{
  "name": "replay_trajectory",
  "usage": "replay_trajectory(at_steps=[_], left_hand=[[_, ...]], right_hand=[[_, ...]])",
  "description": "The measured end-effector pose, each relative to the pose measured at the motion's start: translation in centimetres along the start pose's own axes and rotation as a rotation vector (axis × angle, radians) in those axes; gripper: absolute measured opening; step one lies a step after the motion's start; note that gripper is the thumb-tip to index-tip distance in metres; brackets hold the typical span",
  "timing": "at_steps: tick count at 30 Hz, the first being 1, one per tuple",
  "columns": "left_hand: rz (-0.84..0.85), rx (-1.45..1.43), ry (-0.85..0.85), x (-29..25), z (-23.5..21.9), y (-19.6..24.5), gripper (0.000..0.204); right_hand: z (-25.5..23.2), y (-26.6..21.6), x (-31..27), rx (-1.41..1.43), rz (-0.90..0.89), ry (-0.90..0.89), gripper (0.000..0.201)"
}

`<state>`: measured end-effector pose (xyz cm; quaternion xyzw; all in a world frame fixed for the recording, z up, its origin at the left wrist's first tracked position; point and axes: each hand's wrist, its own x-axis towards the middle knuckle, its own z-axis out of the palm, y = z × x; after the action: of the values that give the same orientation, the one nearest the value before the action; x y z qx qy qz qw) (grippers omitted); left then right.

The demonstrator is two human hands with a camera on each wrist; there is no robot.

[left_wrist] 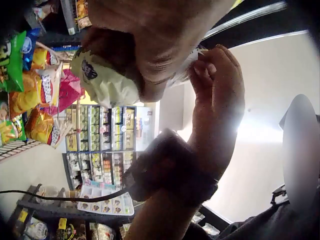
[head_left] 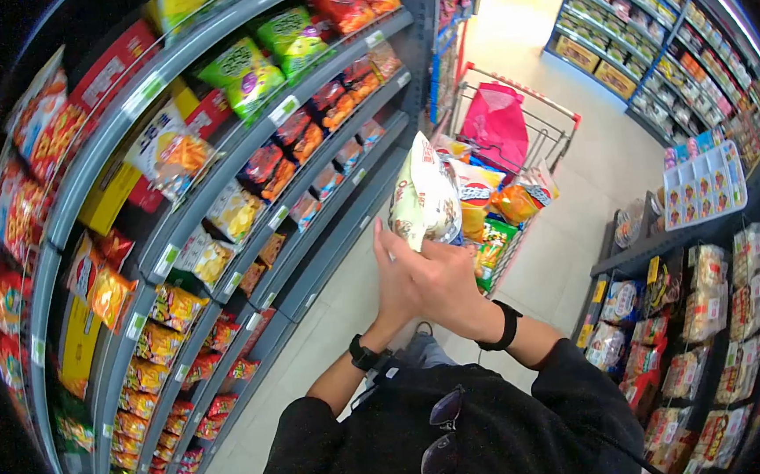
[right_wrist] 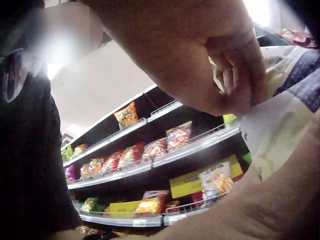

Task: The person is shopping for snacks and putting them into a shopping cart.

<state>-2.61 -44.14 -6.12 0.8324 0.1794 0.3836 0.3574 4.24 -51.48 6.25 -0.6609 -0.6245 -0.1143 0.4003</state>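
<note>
A pale green and white snack bag (head_left: 425, 194) is held up in front of the chest by both hands in the head view. The left hand (head_left: 396, 275) grips its lower left side, and the right hand (head_left: 445, 285) grips the lower right, the two hands touching. In the left wrist view the bag (left_wrist: 107, 82) bulges out beyond the near hand. Curled fingers (right_wrist: 230, 75) of one hand pinch the bag's edge in the right wrist view, beside the bag's white and purple surface (right_wrist: 285, 120).
A shopping cart (head_left: 567, 140) holding a pink bag (head_left: 494, 123) and several snack packs stands just ahead. Snack shelves (head_left: 287, 296) line the left side. On the right, a rack of packaged food (head_left: 685, 374) stands close by, with more shelving (head_left: 620, 22) farther off.
</note>
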Motion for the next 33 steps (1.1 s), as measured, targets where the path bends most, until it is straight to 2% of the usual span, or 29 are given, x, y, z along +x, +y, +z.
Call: replay_trajectory(at_steps=[1, 4, 5, 8, 9, 11, 12, 13, 14, 16, 19, 22, 26, 30, 33], left_hand=[[-0.040, -0.079, 0.026, -0.6, -1.5, -0.5, 0.100], [-0.163, -0.330, 0.113, -2.6, -5.9, -1.9, 0.094], [-0.205, -0.418, 0.148, -3.4, -7.3, -2.1, 0.092], [-0.313, -0.686, 0.236, -5.5, -11.6, -2.0, 0.086], [-0.339, -0.780, 0.258, -6.3, -13.2, -1.6, 0.084], [-0.386, -0.976, 0.261, -7.6, -16.7, -0.3, 0.080], [-0.427, -1.058, 0.218, -8.0, -18.6, 0.5, 0.080], [-0.464, -1.141, 0.178, -8.6, -20.5, 0.6, 0.079], [-0.494, -1.224, 0.139, -9.1, -22.3, 0.7, 0.079], [-0.546, -1.223, 0.151, -9.9, -25.1, 1.1, 0.079], [-0.615, -1.148, 0.125, -10.1, -28.7, 2.2, 0.080], [-0.530, -1.016, 0.178, -10.1, -30.8, 3.1, 0.083], [-0.382, -0.848, 0.195, -11.3, -32.7, 4.3, 0.091], [-0.444, -0.562, 0.240, -11.9, -33.3, 3.8, 0.096], [-0.468, -0.677, 0.288, -11.6, -34.3, 4.6, 0.095]], right_hand=[[1.3, -1.4, 0.4, -0.018, -0.042, 0.008, 0.056], [2.6, -6.0, 2.4, -0.044, -0.177, -0.122, 0.064], [2.7, -8.0, 3.0, -0.087, -0.177, -0.230, 0.069], [4.6, -12.0, 4.6, 0.195, -0.470, -0.172, 0.068], [3.9, -13.2, 5.0, 0.205, -0.459, -0.176, 0.064], [3.5, -12.9, 6.0, 0.301, -0.381, 0.033, 0.056], [2.9, -12.6, 6.1, 0.193, -0.269, 0.105, 0.054], [3.2, -11.7, 6.3, 0.248, -0.135, 0.103, 0.061], [4.2, -10.3, 6.1, 0.438, -0.008, -0.052, 0.075], [4.3, -10.7, 5.3, 1.114, 0.407, -0.435, 0.089], [6.9, -11.0, 2.8, 1.176, 0.318, -0.601, 0.094], [7.2, -14.3, 3.6, 1.242, 0.483, -0.581, 0.091], [8.2, -15.9, 4.2, 1.147, 0.413, -0.553, 0.090], [8.6, -17.0, 4.9, 1.167, 0.478, -0.675, 0.081], [9.0, -17.2, 5.2, 1.253, 0.471, -0.718, 0.076]])
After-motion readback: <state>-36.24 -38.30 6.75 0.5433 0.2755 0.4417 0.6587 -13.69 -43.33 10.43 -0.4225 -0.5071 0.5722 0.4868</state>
